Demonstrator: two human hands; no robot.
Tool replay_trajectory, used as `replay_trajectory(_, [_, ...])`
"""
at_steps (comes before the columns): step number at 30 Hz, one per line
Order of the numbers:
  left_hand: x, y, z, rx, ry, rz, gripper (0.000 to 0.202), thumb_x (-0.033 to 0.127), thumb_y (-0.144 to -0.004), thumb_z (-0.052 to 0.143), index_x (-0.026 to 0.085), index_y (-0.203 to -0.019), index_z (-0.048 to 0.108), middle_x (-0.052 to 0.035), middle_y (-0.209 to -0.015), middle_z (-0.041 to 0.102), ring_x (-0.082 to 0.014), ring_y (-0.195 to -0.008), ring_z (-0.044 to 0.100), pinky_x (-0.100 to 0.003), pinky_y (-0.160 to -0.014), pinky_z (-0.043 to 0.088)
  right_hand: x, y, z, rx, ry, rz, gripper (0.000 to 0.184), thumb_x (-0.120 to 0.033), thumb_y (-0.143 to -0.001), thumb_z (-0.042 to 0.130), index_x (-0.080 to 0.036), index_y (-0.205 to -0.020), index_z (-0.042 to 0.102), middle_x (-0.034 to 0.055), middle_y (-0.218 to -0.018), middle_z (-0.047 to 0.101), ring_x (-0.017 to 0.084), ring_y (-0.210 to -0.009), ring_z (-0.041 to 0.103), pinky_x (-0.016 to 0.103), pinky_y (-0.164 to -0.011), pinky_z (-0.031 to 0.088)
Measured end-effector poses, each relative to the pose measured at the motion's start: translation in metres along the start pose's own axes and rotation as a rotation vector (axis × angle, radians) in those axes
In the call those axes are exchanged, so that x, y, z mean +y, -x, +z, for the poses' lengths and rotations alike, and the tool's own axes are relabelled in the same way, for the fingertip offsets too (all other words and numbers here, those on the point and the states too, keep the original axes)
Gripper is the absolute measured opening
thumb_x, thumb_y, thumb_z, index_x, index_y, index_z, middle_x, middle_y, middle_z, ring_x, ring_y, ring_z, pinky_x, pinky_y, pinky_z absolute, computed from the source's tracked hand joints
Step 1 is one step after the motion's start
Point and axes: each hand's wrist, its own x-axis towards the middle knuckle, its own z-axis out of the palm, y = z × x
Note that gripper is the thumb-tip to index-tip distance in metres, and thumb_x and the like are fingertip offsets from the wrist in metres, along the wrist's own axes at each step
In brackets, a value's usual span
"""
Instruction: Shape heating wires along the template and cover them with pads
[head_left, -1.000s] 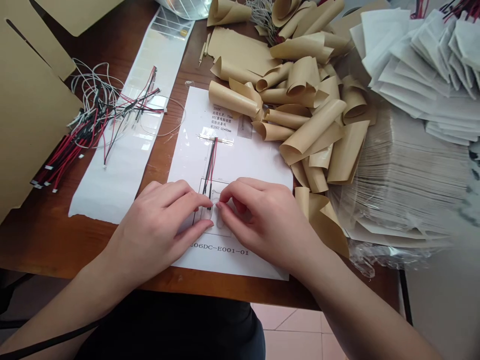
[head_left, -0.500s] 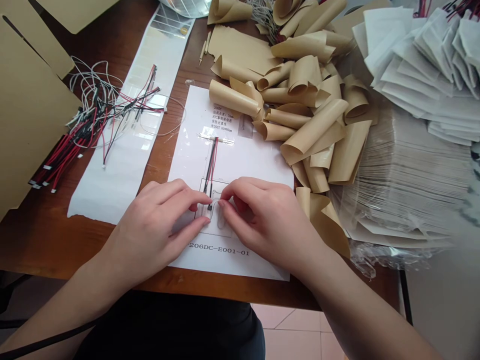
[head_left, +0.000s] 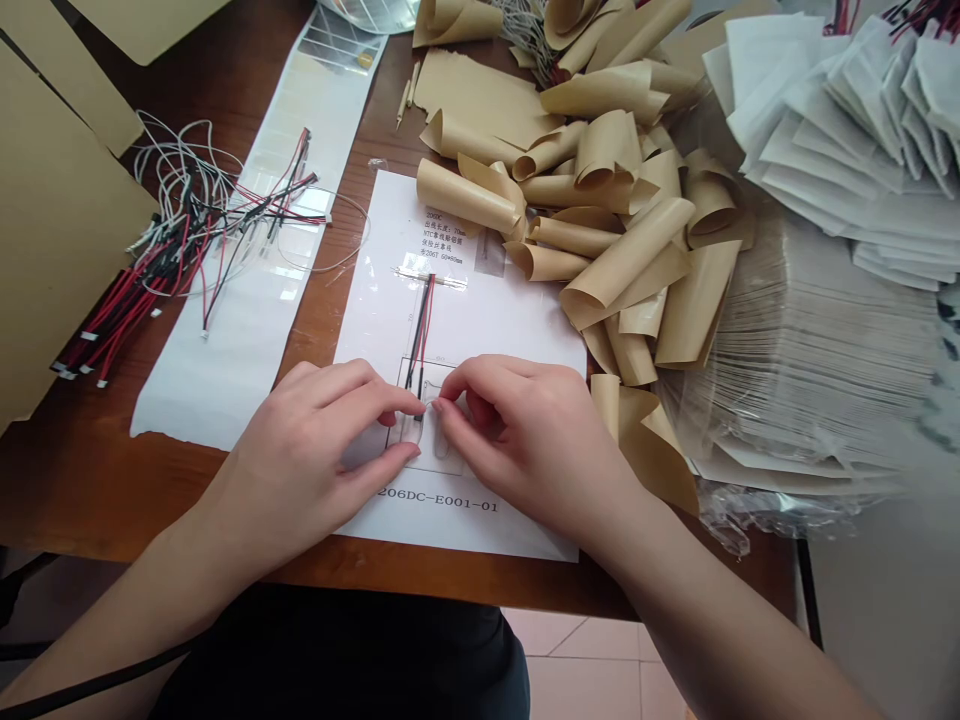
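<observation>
Head view: wire (head_left: 420,320) centre frame on sheet (head_left: 495,320), lower end pinched in left hand (head_left: 315,450) thumb and forefinger; right hand (head_left: 525,440) fingertips closed on same end, touching left. Likely step: seating end in printed outline. Next: needs fine alignment, steady pressure. Bundle (head_left: 180,240) upper left, paper curls (head_left: 622,200) upper right.

On the brown wooden desk (head_left: 90,480), a white printed sheet (head_left: 495,330) carries black-and-red wires (head_left: 421,325), beside tan curled paper strips (head_left: 622,250).
</observation>
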Motion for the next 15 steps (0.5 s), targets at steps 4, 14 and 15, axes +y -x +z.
replay_trajectory(4, [0.0007, -0.0011, -0.0007, 0.002, -0.01, 0.023, 0.01, 0.022, -0.095, 0.064, 0.022, -0.105, 0.067, 0.0016, -0.089, 0.066, -0.0146, -0.083, 0.061, -0.03, -0.075, 0.042, -0.0007, 0.0003, 0.0011, 0.007, -0.001, 0.015, 0.011, -0.018, -0.087, 0.061, -0.018, -0.077, 0.065, -0.0036, -0.062, 0.055, 0.009, -0.055, 0.046, 0.025, -0.055, 0.028])
replay_trajectory(14, [-0.0023, -0.0008, 0.0011, -0.018, 0.0, 0.071, 0.015, 0.019, -0.096, 0.061, 0.023, -0.103, 0.074, 0.0009, -0.089, 0.065, -0.0129, -0.079, 0.059, -0.032, -0.073, 0.038, -0.0019, -0.0003, 0.0025, 0.025, 0.0, 0.032, 0.014, -0.021, -0.089, 0.06, -0.018, -0.075, 0.063, -0.0036, -0.061, 0.055, 0.009, -0.055, 0.046, 0.024, -0.056, 0.029])
replay_trajectory(15, [-0.0023, -0.0007, 0.0014, -0.015, -0.001, 0.07, 0.016, 0.019, -0.096, 0.061, 0.022, -0.102, 0.075, 0.0007, -0.088, 0.065, -0.0129, -0.079, 0.059, -0.032, -0.072, 0.037, -0.0019, -0.0002, 0.0027, 0.024, 0.002, 0.032, 0.014, -0.021, -0.089, 0.06, -0.019, -0.075, 0.063, -0.0036, -0.061, 0.055, 0.01, -0.055, 0.046, 0.025, -0.056, 0.029])
